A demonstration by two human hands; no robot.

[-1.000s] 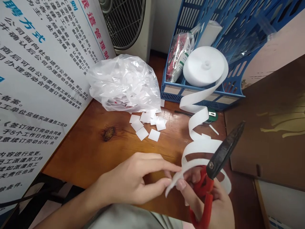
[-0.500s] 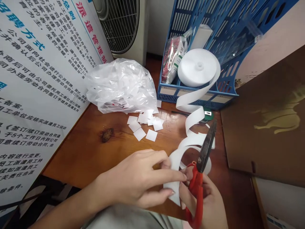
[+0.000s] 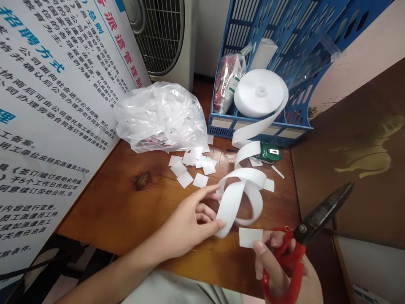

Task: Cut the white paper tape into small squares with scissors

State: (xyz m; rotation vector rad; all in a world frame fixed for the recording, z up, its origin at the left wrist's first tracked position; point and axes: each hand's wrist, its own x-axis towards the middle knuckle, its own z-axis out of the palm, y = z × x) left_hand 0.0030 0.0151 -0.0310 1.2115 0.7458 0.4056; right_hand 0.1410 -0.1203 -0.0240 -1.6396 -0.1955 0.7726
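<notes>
My left hand (image 3: 198, 217) is closed on the loose end of a white strip (image 3: 232, 202), its thumb at the edge and its fingers behind. The strip curls in loops over the wood and runs up to a white roll (image 3: 259, 93). In my right hand (image 3: 284, 274) are red-handled scissors (image 3: 299, 236), their dark blades together and pointing up to the right. Between thumb and fingers the same hand pinches a small white rectangular piece (image 3: 249, 237). Several similar white squares (image 3: 185, 179) lie on the table beyond my left hand.
A clear plastic bag (image 3: 161, 118) of white pieces stands on the wooden table (image 3: 120, 202). The roll sits in a blue file rack (image 3: 262, 126), with a green tape measure (image 3: 270, 153) in front. A printed board (image 3: 63, 105) leans at left; a brown box (image 3: 348, 169) stands right.
My hands have moved apart. The right hand, with scissors, has shifted right and now shows a separate white piece in its pinch. The left has moved slightly left, holding the strip end.
</notes>
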